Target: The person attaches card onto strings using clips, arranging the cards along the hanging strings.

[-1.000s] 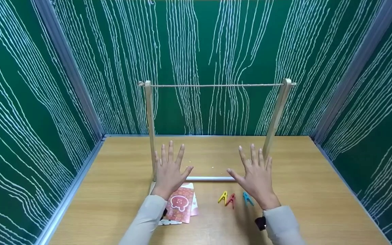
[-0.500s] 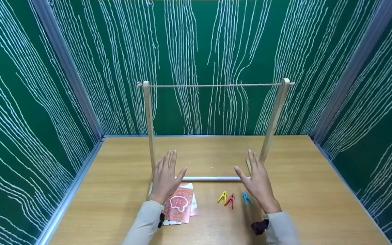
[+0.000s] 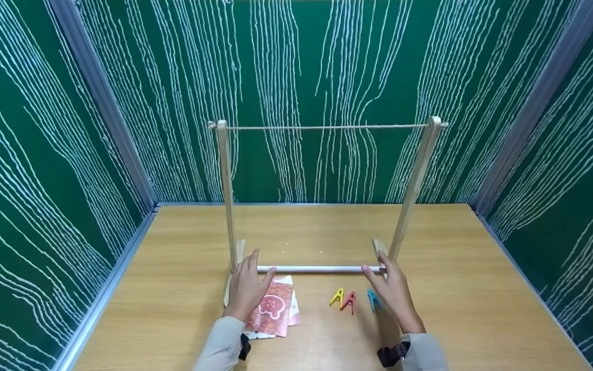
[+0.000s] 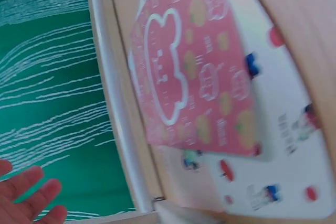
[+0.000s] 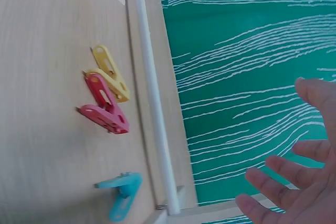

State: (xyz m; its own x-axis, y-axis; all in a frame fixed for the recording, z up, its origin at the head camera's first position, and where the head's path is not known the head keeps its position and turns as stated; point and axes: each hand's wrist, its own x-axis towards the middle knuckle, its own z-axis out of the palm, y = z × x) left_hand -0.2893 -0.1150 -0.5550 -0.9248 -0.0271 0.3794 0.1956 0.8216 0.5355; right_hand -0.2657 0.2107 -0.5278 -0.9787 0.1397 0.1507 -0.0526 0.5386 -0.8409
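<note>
My left hand point(image 3: 247, 288) hovers by the left foot of a wooden rack point(image 3: 226, 190), its fingers loosely extended and holding nothing. Partly beneath it in the head view lies a pink sheet with a white-outlined bear point(image 3: 271, 308). A white patterned sheet point(image 4: 289, 171) sticks out from under the pink one. On the other side, my right hand point(image 3: 394, 293) is also bare, fingers spread in the right wrist view, near the rack's right foot. A blue clothespin point(image 3: 372, 299) lies just left of it, then a red clothespin point(image 3: 349, 303) and a yellow clothespin point(image 3: 337, 298).
A thin cord point(image 3: 322, 127) runs between the tops of the rack's two posts. Low down, a pale rod point(image 3: 322, 269) joins its feet behind the sheets and clothespins. Green walls point(image 3: 317, 175) with white lines enclose the wooden table point(image 3: 481, 309) at the back and sides.
Both hands have lowered toward the rack's feet and drawn nearer the person. Their widely spread fingers have relaxed. Sheets, clothespins and rack stay where they were.
</note>
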